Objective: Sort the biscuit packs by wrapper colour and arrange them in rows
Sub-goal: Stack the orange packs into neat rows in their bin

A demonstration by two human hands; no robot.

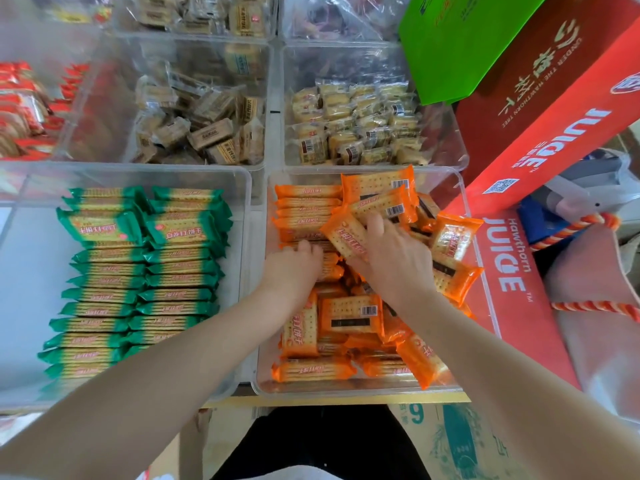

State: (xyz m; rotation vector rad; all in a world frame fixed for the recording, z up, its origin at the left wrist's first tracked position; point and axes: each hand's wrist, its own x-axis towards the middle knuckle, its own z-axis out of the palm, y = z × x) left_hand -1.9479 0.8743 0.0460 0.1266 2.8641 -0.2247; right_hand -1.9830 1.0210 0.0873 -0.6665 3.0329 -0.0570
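Observation:
Green-wrapped biscuit packs [138, 271] stand in two neat rows inside the clear bin [239, 188] at the left. The clear bin [460, 209] at the right holds orange-wrapped packs [349, 317]: a tidy row at its far left [304, 206], the others in a loose heap. My left hand [294, 268] presses fingers-down among the orange packs at the near end of that row. My right hand [394, 258] lies over the heap, gripping one tilted orange pack [343, 233].
Behind stand clear bins of brown-wrapped packs [204, 133] and pale yellow packs [356, 129]; red packs [20, 112] sit far left. Red juice cartons [540, 133] and a green bag [457, 46] crowd the right side. A cardboard box [450, 441] is below the table edge.

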